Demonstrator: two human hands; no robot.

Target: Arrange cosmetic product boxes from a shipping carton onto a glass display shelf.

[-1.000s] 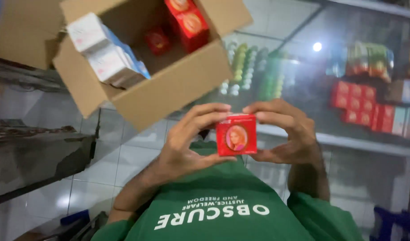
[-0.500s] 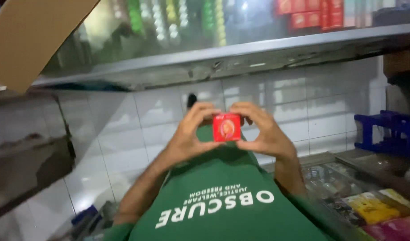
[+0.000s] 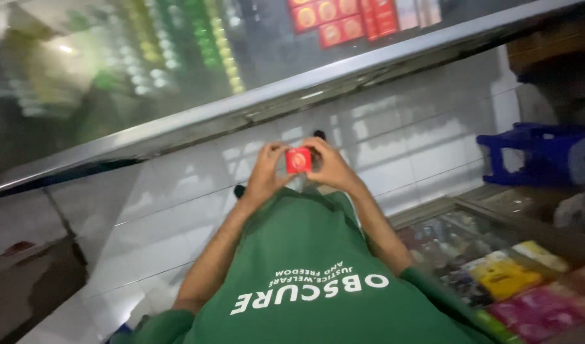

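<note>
A small red box (image 3: pixel 298 160) with a round picture on its face is held between both my hands, out in front of my green shirt. My left hand (image 3: pixel 267 171) grips its left side with thumb and fingers. On the other side my right hand (image 3: pixel 327 167) pinches the box's right edge. Both arms are stretched away from me over the white tiled floor (image 3: pixel 178 191).
A glass display counter (image 3: pixel 178 83) with green and yellow bottles and red boxes runs across the top. A blue plastic stool (image 3: pixel 537 153) stands at the right. A second glass case (image 3: pixel 496 267) with colourful packets lies at lower right.
The view has swung away from the open cardboard box, which is out of sight now. My hands hold the red box farther from me, so it looks smaller.
</note>
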